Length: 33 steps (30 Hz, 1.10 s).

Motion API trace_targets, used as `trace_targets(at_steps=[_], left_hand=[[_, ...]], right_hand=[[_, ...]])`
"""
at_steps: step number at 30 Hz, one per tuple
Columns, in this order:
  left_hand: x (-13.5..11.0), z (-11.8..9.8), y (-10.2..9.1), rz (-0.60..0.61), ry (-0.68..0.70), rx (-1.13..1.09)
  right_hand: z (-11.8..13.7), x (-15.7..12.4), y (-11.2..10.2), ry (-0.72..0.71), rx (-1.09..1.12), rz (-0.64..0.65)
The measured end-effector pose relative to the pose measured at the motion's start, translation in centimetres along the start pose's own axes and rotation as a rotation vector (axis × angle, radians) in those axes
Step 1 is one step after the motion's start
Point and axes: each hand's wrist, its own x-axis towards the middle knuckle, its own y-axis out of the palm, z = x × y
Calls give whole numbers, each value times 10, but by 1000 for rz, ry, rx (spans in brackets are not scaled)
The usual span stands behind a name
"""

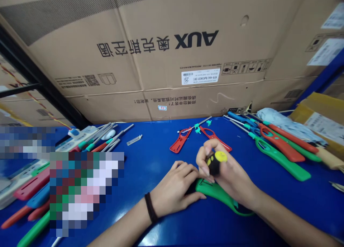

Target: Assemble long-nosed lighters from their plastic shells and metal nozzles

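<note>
My right hand point(233, 180) is wrapped round a screwdriver point(216, 161) with a black and yellow handle. The screwdriver's tip is hidden behind my fingers. Beneath it, a green long-necked lighter point(219, 196) lies flat on the blue table point(150, 161). My left hand point(176, 188), with a dark band at the wrist, grips the wide end of that lighter, thumb along its near edge. Beyond my hands lie two red lighter shell halves point(180, 141), apart from each other, with small teal pieces point(198, 128) and a metal tube point(204, 122) between them.
Several red and green lighters point(285, 159) are heaped at the right, near a pale blue cloth point(290, 127). Metal tubes, power strips and more lighters point(34, 184) crowd the left, partly pixelated. A clear plastic piece point(134, 139) lies back left. A large cardboard box point(158, 75) walls off the back.
</note>
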Motion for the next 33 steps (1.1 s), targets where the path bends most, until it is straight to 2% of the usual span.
trace_targets(at_steps=[3,6,10,13,18,20,24,30,33], left_hand=[[0,0,1,-11,0,-2],[-1,1,3,-25,-12,7],[-1,1,4,-11,-37,-6],[-1,1,2,0,-29,1],[-1,2,2,-16,4,5],[-1,2,3,-3,-6,13],[0,1,3,-8,-13,9],[0,1,2,-21,15,8],[0,2,3,1,1,20]], right_hand=[[-1,1,-2,22,-44,38],[-1,-1,-1,-14,-146,71],[1,-4,3,3,-68,132],[0,-3,4,-1,-32,122],[-2,0,-3,9,-94,67],[0,0,-3,-22,-134,86],[3,-1,2,-23,-36,134],[-2,1,-2,55,20,78],[-1,1,-4,-4,-28,110]])
